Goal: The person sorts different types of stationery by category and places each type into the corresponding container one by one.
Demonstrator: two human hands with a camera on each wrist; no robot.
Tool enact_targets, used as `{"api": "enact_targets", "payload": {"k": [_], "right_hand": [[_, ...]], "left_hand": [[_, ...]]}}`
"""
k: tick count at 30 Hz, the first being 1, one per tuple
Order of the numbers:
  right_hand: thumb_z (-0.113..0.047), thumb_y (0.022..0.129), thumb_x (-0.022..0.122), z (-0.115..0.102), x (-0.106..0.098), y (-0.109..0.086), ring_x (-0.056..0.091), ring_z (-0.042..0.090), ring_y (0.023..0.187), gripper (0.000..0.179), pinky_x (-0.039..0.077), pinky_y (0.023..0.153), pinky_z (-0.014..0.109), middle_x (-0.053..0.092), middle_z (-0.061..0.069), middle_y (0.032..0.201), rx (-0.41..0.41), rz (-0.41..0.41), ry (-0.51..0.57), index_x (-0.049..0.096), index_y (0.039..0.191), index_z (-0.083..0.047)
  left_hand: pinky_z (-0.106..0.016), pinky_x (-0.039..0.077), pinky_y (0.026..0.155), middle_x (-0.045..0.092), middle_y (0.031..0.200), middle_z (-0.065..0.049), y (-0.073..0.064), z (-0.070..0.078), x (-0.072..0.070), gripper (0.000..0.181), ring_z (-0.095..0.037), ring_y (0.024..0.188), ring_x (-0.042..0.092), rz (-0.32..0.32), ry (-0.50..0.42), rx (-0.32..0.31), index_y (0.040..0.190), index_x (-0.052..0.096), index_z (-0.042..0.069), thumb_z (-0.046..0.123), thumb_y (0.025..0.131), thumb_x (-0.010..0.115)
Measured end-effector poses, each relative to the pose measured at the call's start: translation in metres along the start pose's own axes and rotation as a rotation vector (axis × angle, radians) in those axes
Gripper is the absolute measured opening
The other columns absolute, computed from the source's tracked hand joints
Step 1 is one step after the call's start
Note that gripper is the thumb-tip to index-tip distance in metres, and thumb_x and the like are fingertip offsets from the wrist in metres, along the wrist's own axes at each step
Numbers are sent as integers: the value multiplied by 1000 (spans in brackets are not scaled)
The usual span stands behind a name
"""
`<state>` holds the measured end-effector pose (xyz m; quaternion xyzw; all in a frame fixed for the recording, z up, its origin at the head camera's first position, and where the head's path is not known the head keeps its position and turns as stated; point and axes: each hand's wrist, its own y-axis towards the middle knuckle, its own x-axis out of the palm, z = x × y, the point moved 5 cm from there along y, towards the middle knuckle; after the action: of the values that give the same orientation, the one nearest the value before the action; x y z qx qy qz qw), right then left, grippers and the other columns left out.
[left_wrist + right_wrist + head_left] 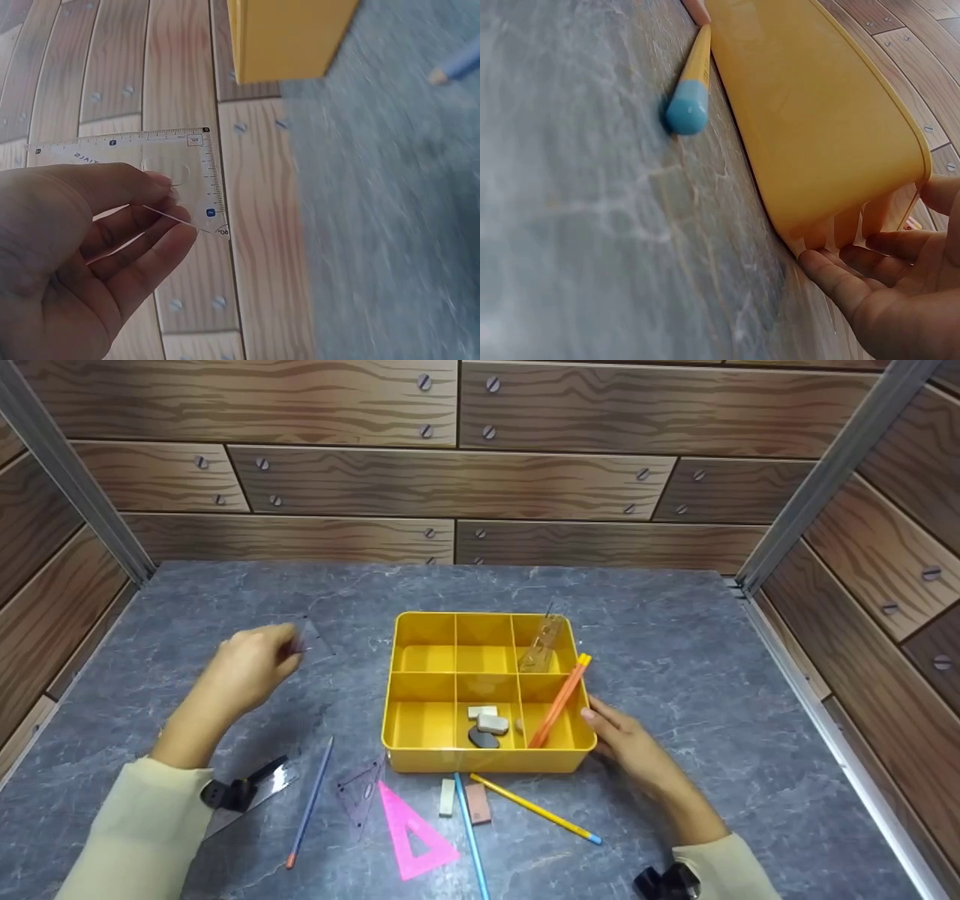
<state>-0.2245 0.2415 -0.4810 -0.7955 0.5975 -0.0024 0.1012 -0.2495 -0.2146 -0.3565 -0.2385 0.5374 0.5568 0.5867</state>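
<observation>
My left hand [255,664] is raised at the left of the table and pinches a clear set square [196,172] between thumb and fingers. Printed scales run along two of its edges. My right hand [634,750] rests against the right side of a yellow divided box [487,760], thumb at the rim and fingers laid along the outer wall. Inside the box, orange pencils [559,701] with yellow ends lean in the front right compartment, several erasers [493,724] lie in the front middle one, and a clear ruler-like piece [541,645] stands in the back right.
In front of the box lie a pink set square [397,829], a clear purple-tinted set square [358,793], a pink eraser [478,804], a pale eraser [447,797], and yellow [536,808], light blue [471,836] and blue [311,802] pencils. A clear ruler [259,802] lies beside my left sleeve.
</observation>
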Motion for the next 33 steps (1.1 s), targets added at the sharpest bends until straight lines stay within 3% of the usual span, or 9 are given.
{"api": "enact_targets", "payload": {"k": [5, 12, 21, 27, 33], "right_hand": [[-31, 103, 51, -1, 0, 0, 40, 36, 134, 63, 39, 106, 42, 28, 24, 154, -2, 4, -11, 26, 152, 1], [-28, 104, 50, 1, -1, 0, 41, 37, 133, 62, 41, 105, 41, 29, 24, 154, -8, 5, 2, 26, 152, 2], [-30, 103, 50, -1, 0, -1, 42, 36, 132, 63, 41, 105, 42, 29, 24, 153, -14, -6, -2, 26, 152, 1], [-30, 103, 50, 0, 1, 0, 43, 36, 132, 62, 41, 104, 41, 30, 24, 153, -9, -1, 0, 26, 152, 1], [-31, 103, 51, 0, 0, 1, 42, 36, 132, 64, 41, 105, 42, 29, 24, 153, -7, 2, 4, 26, 152, 2]], "left_hand": [[-46, 46, 59, 55, 70, -4, 15, 18, 5, 15, -25, 66, 52, 5, -35, 24, 78, 56, 8, 5, 88, 67], [-42, 51, 63, 62, 77, -7, 37, 47, 12, 10, -25, 70, 55, -36, -94, 59, 82, 59, 6, 5, 90, 65], [-35, 48, 61, 60, 76, -6, 62, 81, 25, 11, -21, 69, 52, -58, -154, 108, 82, 59, 7, 7, 92, 63], [-34, 50, 64, 63, 81, -7, 78, 102, 30, 10, -20, 70, 54, -111, -195, 96, 86, 61, 7, 10, 96, 61], [-34, 53, 68, 67, 87, -6, 93, 117, 34, 9, -20, 75, 59, -125, -217, 92, 88, 62, 7, 11, 96, 62]]}}
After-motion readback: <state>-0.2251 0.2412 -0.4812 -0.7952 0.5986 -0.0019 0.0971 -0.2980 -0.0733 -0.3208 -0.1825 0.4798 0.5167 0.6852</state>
